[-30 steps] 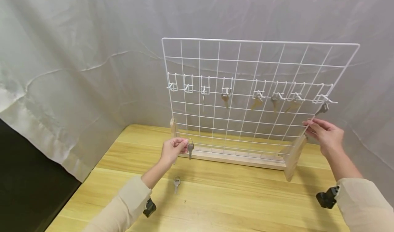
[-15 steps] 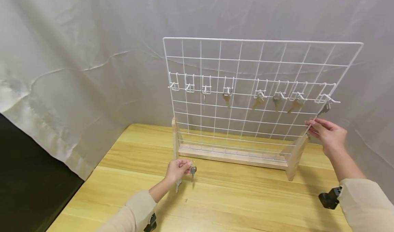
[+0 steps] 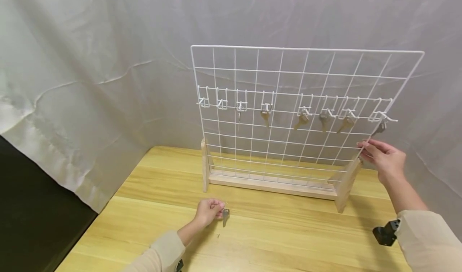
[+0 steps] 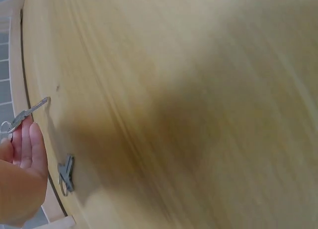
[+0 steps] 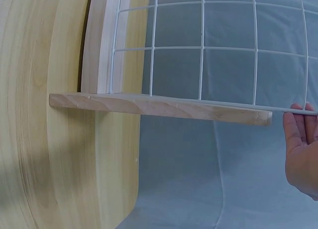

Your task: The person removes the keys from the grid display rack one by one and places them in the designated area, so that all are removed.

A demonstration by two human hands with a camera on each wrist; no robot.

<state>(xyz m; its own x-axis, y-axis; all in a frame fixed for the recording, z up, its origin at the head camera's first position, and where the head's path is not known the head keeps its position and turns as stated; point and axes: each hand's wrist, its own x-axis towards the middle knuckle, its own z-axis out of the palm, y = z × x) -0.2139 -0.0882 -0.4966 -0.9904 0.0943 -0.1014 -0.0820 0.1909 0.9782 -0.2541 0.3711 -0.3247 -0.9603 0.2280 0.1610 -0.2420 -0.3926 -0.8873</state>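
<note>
My left hand (image 3: 209,212) pinches a metal key (image 3: 225,216) by its ring, low over the table, with the key dangling down. In the left wrist view the held key (image 4: 27,114) juts out past the fingertips. Another key (image 4: 66,174) with a ring lies on the wood beneath that hand; the head view hides it. Farther right, my right hand (image 3: 386,159) grips the side edge of a white wire grid panel (image 3: 306,48), just above its wooden foot. The right wrist view shows the fingers (image 5: 293,132) at that edge wire.
A row of white hooks crosses the grid. Several carry keys, such as the brass key (image 3: 302,120); the two leftmost hooks (image 3: 203,102) bear none. A wooden stand (image 3: 274,184) supports the panel on the table (image 3: 288,232). Grey cloth (image 3: 108,63) hangs behind.
My left hand has moved with the key from beside the stand's left post toward the front of the table, now covering the loose key. The right hand keeps its grip on the grid.
</note>
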